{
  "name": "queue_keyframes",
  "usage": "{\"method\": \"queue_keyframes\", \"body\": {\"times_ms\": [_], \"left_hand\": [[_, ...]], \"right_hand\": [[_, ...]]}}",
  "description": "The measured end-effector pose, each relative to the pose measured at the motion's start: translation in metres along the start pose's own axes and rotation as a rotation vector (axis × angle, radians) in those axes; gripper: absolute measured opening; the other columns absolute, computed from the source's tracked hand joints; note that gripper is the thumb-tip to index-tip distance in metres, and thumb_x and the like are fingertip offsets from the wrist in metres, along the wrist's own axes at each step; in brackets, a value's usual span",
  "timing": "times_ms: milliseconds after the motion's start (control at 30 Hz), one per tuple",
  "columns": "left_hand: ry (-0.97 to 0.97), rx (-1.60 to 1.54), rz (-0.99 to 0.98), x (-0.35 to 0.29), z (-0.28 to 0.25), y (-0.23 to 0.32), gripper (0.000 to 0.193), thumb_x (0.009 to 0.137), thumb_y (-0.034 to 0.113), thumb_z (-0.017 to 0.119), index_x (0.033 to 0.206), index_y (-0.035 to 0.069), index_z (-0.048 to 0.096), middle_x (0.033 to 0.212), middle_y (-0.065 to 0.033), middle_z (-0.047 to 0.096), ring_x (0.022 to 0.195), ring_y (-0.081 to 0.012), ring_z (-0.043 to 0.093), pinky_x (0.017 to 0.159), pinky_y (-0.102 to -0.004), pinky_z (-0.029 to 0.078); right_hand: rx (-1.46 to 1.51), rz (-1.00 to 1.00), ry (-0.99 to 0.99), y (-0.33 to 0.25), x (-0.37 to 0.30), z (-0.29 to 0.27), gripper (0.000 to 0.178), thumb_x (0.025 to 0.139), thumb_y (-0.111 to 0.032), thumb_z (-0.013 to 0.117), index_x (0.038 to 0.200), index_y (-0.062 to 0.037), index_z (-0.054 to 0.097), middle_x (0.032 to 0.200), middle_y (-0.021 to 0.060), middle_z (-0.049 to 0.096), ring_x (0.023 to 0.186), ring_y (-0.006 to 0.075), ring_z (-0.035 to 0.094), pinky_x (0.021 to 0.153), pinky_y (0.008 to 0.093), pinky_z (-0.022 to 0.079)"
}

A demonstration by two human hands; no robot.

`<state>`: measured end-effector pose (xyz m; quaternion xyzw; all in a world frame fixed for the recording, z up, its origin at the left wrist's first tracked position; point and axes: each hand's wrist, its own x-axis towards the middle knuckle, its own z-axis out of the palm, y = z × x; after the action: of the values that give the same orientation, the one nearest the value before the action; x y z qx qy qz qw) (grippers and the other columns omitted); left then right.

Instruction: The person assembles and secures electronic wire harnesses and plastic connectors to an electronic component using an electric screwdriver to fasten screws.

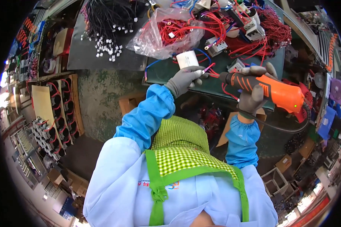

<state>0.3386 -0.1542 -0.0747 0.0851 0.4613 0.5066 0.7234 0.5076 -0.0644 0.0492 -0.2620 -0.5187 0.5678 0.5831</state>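
Observation:
My left hand [182,81], in a grey glove, is closed around the lower end of a white box-shaped capacitor [187,59] over the near edge of the dark green bench. Blue wire [155,61] runs out to its side, and red wires [212,71] with a purple-sleeved end lie by my fingertips. My gloved right hand [252,95] grips an orange-and-black corded power tool [283,94] from below. Its black nose points left toward the wires and my left hand. Whether the nose touches a wire, I cannot tell.
A clear plastic bag [166,33] of red wires lies at the bench's back, beside black cables [106,19] with white connectors. Grey-white switch-like parts [254,30] and red wire bundles [274,28] crowd the right. A tool cable [288,131] loops below my right hand. Cartons stand below.

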Motion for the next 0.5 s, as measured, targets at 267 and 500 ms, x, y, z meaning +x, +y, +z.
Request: {"method": "queue_keyframes", "body": {"times_ms": [267, 500], "left_hand": [[-0.039, 0.246, 0.074, -0.008, 0.0, 0.033, 0.03, 0.095, 0.023, 0.054, 0.118, 0.005, 0.058, 0.097, -0.0009, 0.064, 0.065, -0.0026, 0.052, 0.049, -0.0152, 0.037], [-0.108, 0.295, 0.057, -0.056, 0.04, 0.073, 0.041, 0.095, 0.033, 0.051, 0.121, 0.001, 0.055, 0.096, -0.0065, 0.061, 0.065, -0.0036, 0.049, 0.047, -0.0151, 0.029]], "right_hand": [[-0.058, -0.101, 0.062, -0.064, 0.003, -0.02, 0.076, 0.076, -0.037, 0.074, 0.133, -0.0019, 0.037, 0.103, 0.0174, 0.063, 0.087, 0.0316, 0.065, 0.077, 0.0453, 0.054], [-0.006, -0.749, 0.044, -0.178, -0.001, -0.055, 0.086, 0.079, -0.061, 0.065, 0.138, -0.0046, 0.035, 0.103, 0.0123, 0.064, 0.094, 0.0288, 0.06, 0.08, 0.0434, 0.049]]}}
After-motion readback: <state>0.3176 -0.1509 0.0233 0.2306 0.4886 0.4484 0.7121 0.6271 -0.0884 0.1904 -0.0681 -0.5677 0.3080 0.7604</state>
